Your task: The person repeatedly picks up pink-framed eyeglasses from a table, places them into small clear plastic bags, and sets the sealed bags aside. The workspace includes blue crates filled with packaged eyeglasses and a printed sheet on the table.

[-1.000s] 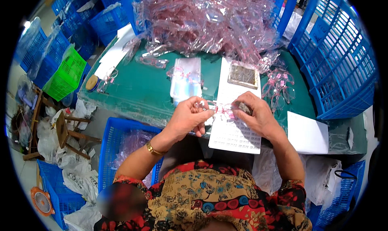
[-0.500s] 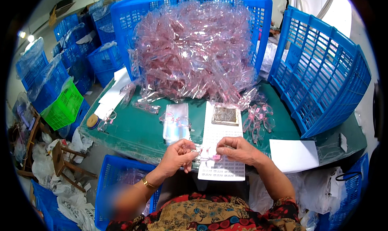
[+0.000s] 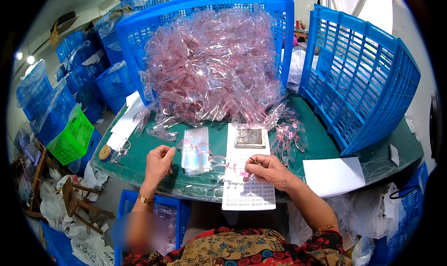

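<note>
My right hand point(image 3: 271, 171) is closed on a pair of pink-framed eyeglasses point(image 3: 222, 162) with a small pink tag point(image 3: 244, 174), over the front of the label sheet point(image 3: 249, 198). A thin dark tip shows at its fingers; its kind is unclear. Further left, my left hand point(image 3: 159, 166) hovers over the green table, fingers curled together; whatever they might hold is hidden. Between the hands, a stack of clear plastic sleeves point(image 3: 195, 161) has another pair of glasses point(image 3: 190, 145) lying across it. A dark square block in a pale tray point(image 3: 250, 138) rests on the sheet.
Behind, a tipped blue crate point(image 3: 287, 42) spills a heap of bagged pink glasses point(image 3: 212, 66). Loose glasses point(image 3: 289, 138) and white paper point(image 3: 334, 176) lie at right, below another blue crate point(image 3: 358, 75). A round brown-topped container point(image 3: 105, 153) stands at the left edge.
My left hand has let go of the eyeglasses and moved left, away from my right hand. My right hand still holds them, with the frame now showing left of it. The view has shifted slightly.
</note>
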{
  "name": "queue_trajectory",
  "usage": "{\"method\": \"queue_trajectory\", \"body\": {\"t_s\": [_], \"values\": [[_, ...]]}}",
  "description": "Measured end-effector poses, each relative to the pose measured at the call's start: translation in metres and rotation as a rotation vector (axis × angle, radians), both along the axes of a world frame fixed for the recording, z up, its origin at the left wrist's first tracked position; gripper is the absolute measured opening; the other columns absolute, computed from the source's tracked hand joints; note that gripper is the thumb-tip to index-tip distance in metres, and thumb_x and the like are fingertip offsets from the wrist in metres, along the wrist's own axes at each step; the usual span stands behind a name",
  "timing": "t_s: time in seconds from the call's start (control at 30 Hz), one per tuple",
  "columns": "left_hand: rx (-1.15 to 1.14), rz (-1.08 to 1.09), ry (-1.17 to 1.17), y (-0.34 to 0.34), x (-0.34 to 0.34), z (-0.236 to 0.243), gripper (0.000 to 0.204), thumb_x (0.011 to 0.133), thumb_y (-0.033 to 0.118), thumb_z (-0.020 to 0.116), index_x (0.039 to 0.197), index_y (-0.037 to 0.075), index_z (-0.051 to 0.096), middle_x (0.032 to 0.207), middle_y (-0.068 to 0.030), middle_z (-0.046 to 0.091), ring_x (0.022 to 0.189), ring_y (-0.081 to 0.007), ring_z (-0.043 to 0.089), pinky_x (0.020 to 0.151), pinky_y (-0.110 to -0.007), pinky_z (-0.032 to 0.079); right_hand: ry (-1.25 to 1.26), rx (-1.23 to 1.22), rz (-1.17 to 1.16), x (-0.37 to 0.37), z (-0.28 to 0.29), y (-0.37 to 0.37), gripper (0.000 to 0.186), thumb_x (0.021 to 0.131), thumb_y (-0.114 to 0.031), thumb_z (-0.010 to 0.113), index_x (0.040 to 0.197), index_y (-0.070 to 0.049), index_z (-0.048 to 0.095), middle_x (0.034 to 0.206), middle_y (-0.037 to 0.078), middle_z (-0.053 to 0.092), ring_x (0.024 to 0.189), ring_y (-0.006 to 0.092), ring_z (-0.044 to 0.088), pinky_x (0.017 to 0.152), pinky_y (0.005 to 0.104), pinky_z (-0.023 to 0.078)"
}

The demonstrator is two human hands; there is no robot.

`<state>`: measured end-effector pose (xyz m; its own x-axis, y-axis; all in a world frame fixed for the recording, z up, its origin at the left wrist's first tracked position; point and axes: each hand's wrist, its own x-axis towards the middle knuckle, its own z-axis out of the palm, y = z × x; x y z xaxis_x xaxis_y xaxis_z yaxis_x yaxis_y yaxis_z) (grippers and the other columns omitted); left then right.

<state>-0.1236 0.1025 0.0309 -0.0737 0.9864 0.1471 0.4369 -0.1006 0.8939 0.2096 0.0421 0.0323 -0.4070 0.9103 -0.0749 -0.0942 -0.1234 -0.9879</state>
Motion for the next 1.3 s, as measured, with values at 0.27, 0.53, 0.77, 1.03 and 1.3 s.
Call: {"method": "queue_trajectory", "body": {"t_s": [0.27, 0.53, 0.77, 1.03, 1.3], "values": [[-0.224, 0.028, 0.461, 0.039, 0.006, -0.005, 0.065, 0.074, 0.064, 0.064, 0.062, 0.0, 0.061, 0.053, -0.0095, 0.061, 0.048, -0.0184, 0.061, 0.051, -0.033, 0.049, -0.001, -0.024, -0.001, 0.001, -0.004, -0.003, 0.016, 0.091, -0.018, 0.062, 0.096, -0.003, 0.061, 0.076, -0.005, 0.056, 0.056, 0.0001, 0.04, 0.05, 0.0163, 0.03], [-0.109, -0.053, 0.295, 0.049, 0.008, -0.028, 0.04, 0.073, 0.037, 0.075, 0.065, 0.0, 0.062, 0.055, -0.0098, 0.062, 0.046, -0.0172, 0.061, 0.047, -0.031, 0.049, -0.057, -0.011, 0.011, 0.004, -0.008, 0.0, 0.024, 0.092, -0.024, 0.062, 0.101, -0.002, 0.062, 0.079, -0.004, 0.057, 0.056, 0.0004, 0.039, 0.049, 0.0174, 0.031], [-0.249, -0.143, 0.051, 0.05, -0.014, -0.033, 0.03, 0.086, 0.021, 0.065, 0.065, 0.001, 0.06, 0.055, -0.0037, 0.056, 0.042, -0.0113, 0.056, 0.036, -0.024, 0.042, -0.09, -0.029, -0.035, -0.001, -0.009, 0.001, 0.015, 0.09, -0.02, 0.062, 0.095, -0.006, 0.064, 0.078, -0.006, 0.057, 0.057, -0.0011, 0.04, 0.049, 0.0153, 0.031], [-0.385, -0.206, -0.034, 0.044, -0.011, -0.019, 0.029, 0.086, 0.027, 0.066, 0.069, 0.005, 0.055, 0.053, 0.0023, 0.046, 0.038, -0.0059, 0.041, 0.033, -0.021, 0.027, -0.041, -0.032, -0.046, -0.002, -0.005, -0.002, 0.016, 0.09, -0.019, 0.064, 0.093, -0.003, 0.062, 0.076, -0.004, 0.057, 0.053, -0.0007, 0.037, 0.045, 0.0158, 0.027], [-0.577, -0.424, -0.229, 0.034, -0.022, -0.012, 0.032, 0.088, 0.03, 0.066, 0.069, 0.006, 0.056, 0.052, 0.0014, 0.049, 0.038, -0.0068, 0.047, 0.032, -0.018, 0.031, -0.113, -0.031, -0.073, -0.005, -0.003, -0.003, 0.018, 0.089, -0.02, 0.065, 0.094, -0.002, 0.062, 0.076, -0.004, 0.057, 0.054, -0.0009, 0.038, 0.046, 0.0154, 0.027]]}}
